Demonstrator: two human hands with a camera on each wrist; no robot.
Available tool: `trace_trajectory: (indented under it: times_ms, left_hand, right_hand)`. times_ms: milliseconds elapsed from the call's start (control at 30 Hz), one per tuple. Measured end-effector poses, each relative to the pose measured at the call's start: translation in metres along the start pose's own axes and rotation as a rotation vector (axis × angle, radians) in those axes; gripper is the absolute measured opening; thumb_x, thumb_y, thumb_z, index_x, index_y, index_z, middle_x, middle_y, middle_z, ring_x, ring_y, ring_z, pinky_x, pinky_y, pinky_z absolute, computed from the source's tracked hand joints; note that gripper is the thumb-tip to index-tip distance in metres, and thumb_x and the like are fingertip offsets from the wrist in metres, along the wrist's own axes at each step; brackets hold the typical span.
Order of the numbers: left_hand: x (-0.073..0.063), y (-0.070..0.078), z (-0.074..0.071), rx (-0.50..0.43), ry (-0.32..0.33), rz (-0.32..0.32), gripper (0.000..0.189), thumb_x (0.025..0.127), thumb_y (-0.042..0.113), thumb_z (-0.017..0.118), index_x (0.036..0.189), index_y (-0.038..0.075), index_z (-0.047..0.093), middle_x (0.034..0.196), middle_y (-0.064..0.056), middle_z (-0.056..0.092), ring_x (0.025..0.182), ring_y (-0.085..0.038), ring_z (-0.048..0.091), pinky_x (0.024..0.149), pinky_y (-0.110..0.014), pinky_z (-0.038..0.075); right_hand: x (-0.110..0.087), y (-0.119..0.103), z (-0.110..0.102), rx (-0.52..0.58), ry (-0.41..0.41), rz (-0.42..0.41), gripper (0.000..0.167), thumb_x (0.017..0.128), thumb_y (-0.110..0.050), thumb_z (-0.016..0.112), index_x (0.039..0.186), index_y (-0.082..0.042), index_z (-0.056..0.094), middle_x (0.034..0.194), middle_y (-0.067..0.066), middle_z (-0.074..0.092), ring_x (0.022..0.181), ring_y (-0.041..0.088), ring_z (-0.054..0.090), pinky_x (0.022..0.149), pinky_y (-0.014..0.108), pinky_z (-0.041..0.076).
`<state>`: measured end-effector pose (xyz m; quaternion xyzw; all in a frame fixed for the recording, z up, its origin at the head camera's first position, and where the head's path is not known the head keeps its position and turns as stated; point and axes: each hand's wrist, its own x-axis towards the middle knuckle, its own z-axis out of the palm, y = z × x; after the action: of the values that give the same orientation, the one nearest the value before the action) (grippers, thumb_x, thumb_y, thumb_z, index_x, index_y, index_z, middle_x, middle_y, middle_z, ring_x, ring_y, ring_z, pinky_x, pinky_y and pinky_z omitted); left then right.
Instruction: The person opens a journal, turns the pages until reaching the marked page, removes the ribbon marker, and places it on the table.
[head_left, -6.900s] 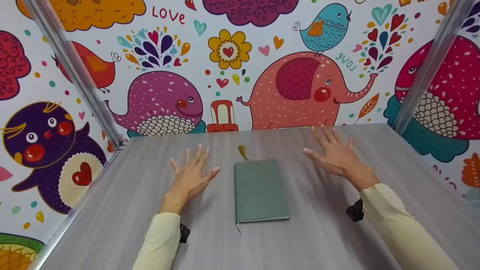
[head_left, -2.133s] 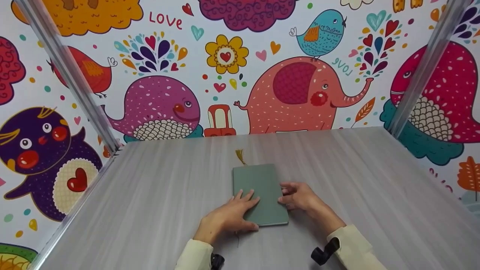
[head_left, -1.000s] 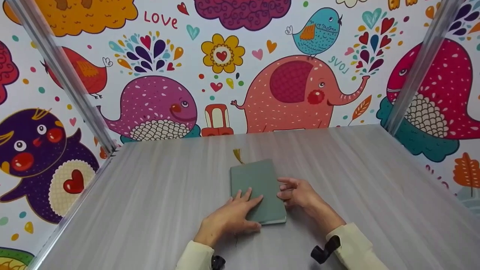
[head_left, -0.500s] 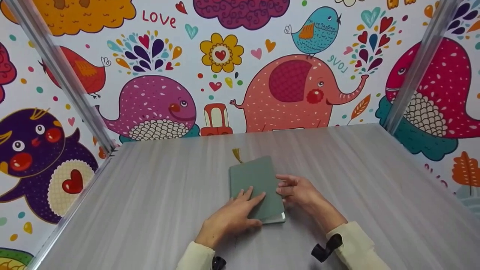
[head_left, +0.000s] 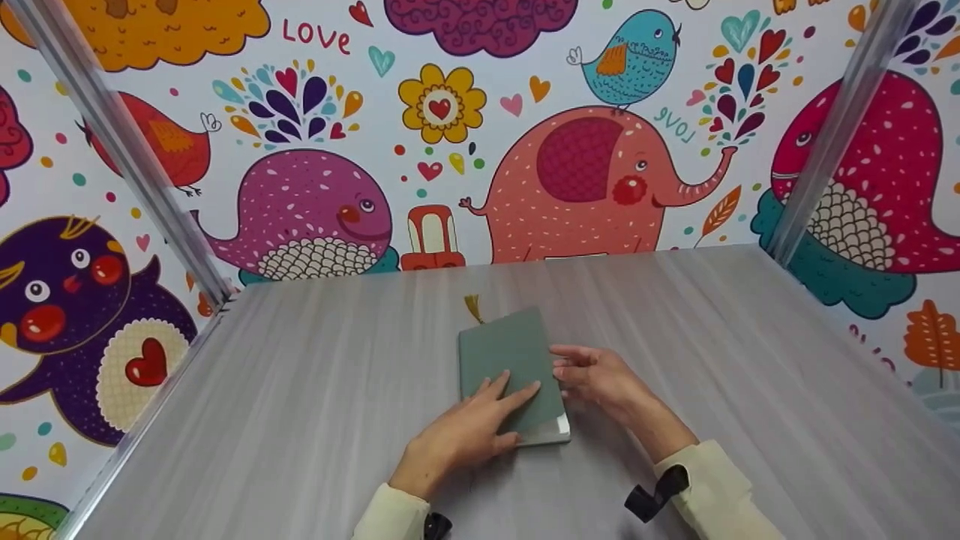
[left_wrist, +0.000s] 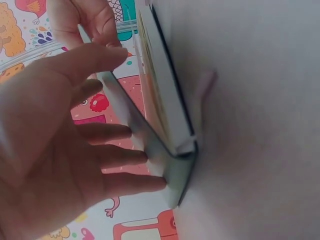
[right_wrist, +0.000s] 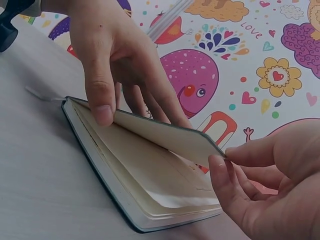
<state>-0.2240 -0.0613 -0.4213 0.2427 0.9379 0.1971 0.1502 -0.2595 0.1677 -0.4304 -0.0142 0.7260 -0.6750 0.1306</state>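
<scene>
A green hardcover notebook (head_left: 501, 349) lies on the table, its front cover lifted partway from the right edge. Cream pages (right_wrist: 140, 175) show beneath the cover in the right wrist view. My right hand (head_left: 611, 386) pinches the cover's free edge between thumb and fingers. Spread, fairly straight fingers of my left hand (head_left: 469, 431) rest on top of the cover towards the spine. The left wrist view shows the gap between the raised cover and the page block (left_wrist: 167, 85). A gold tassel (head_left: 472, 307) sticks out past the notebook's top edge.
The grey wood-grain table (head_left: 322, 360) spreads around the notebook. Behind it stands a wall (head_left: 517, 45) printed with cartoon animals. Metal posts (head_left: 135, 157) rise at the table's back corners. A thin ribbon end (right_wrist: 45, 95) lies by the notebook's spine.
Both hands have come from beside the notebook onto it. Over the last second the front cover has risen from its right edge, uncovering a strip of pages at the bottom.
</scene>
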Motion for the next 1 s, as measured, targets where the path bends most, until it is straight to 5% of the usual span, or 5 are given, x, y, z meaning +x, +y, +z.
trace_trajectory:
  times_ms: [333, 667, 767, 900, 1000]
  left_hand:
    - [-0.003, 0.001, -0.002, -0.009, 0.004, -0.006, 0.072, 0.099, 0.032, 0.063, 0.153, 0.055, 0.022, 0.169, -0.003, 0.021, 0.154, -0.033, 0.027, 0.116, -0.058, 0.036]
    - [-0.008, 0.003, -0.005, 0.018, 0.039, 0.049, 0.078, 0.099, 0.024, 0.062, 0.154, 0.055, 0.016, 0.169, -0.006, 0.020, 0.144, -0.035, 0.045, 0.111, -0.055, 0.043]
    - [-0.010, 0.003, -0.005, 0.055, 0.063, 0.069, 0.084, 0.098, 0.020, 0.064, 0.155, 0.055, 0.013, 0.170, -0.007, 0.017, 0.134, -0.034, 0.055, 0.105, -0.052, 0.050]
    - [-0.009, 0.005, -0.005, 0.084, 0.082, 0.099, 0.091, 0.096, 0.015, 0.066, 0.154, 0.056, 0.009, 0.171, -0.007, 0.010, 0.097, -0.023, 0.068, 0.084, -0.035, 0.060]
    - [-0.007, 0.009, -0.005, 0.113, 0.099, 0.130, 0.096, 0.095, 0.012, 0.067, 0.154, 0.057, 0.007, 0.171, -0.006, 0.006, 0.097, -0.022, 0.067, 0.075, -0.029, 0.059]
  right_hand:
    - [0.001, 0.002, -0.002, 0.024, -0.068, -0.052, 0.054, 0.099, -0.016, 0.063, 0.147, 0.001, 0.046, 0.131, 0.018, 0.061, 0.105, 0.015, 0.070, 0.095, 0.036, 0.057]
    - [0.003, 0.006, -0.005, -0.112, -0.071, -0.117, 0.053, 0.096, -0.027, 0.068, 0.142, -0.004, 0.056, 0.138, 0.017, 0.062, 0.113, 0.019, 0.069, 0.098, 0.042, 0.056]
    - [0.004, 0.008, -0.004, -0.162, -0.085, -0.140, 0.052, 0.096, -0.028, 0.068, 0.140, -0.003, 0.057, 0.139, 0.018, 0.062, 0.115, 0.021, 0.068, 0.098, 0.041, 0.056]
    - [0.004, 0.012, -0.004, -0.268, -0.081, -0.158, 0.047, 0.097, -0.029, 0.067, 0.137, -0.005, 0.061, 0.138, 0.016, 0.063, 0.119, 0.023, 0.066, 0.100, 0.041, 0.054]
    - [0.003, 0.015, -0.007, -0.366, -0.050, -0.173, 0.043, 0.096, -0.030, 0.067, 0.134, -0.010, 0.064, 0.135, 0.013, 0.065, 0.120, 0.026, 0.064, 0.100, 0.042, 0.054]
